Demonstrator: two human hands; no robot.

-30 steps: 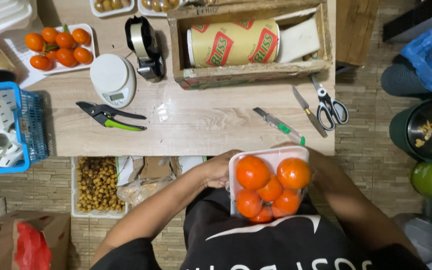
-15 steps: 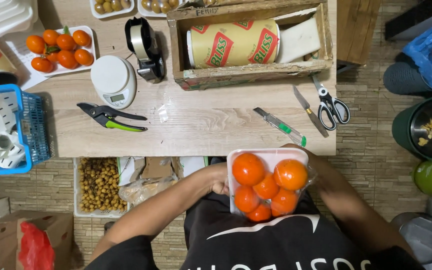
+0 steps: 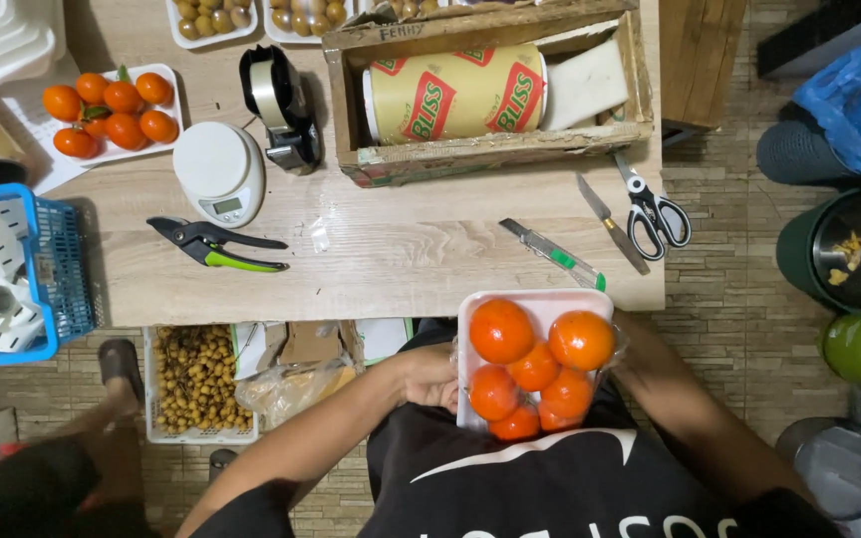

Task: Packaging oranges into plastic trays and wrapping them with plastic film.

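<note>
A white foam tray (image 3: 550, 305) filled with several orange fruits (image 3: 535, 367) sits in my lap below the table's near edge, covered in clear film. My left hand (image 3: 432, 377) grips the tray's left side. On the other side my right hand (image 3: 630, 344) holds the tray; its fingers are mostly hidden behind it.
On the wooden table (image 3: 401, 259) lie green-handled pruners (image 3: 216, 245), a white scale (image 3: 219, 173), a tape dispenser (image 3: 281, 100), a cutter (image 3: 553, 255), a knife (image 3: 612, 224), scissors (image 3: 653, 210), a wooden crate with a film roll (image 3: 455, 92), another fruit tray (image 3: 112, 112). Blue basket (image 3: 42, 269) left; crate of small fruit (image 3: 196, 384) on the floor.
The tray of fruit has stayed in my lap, shifting only slightly lower and toward me; both hands remain on its sides.
</note>
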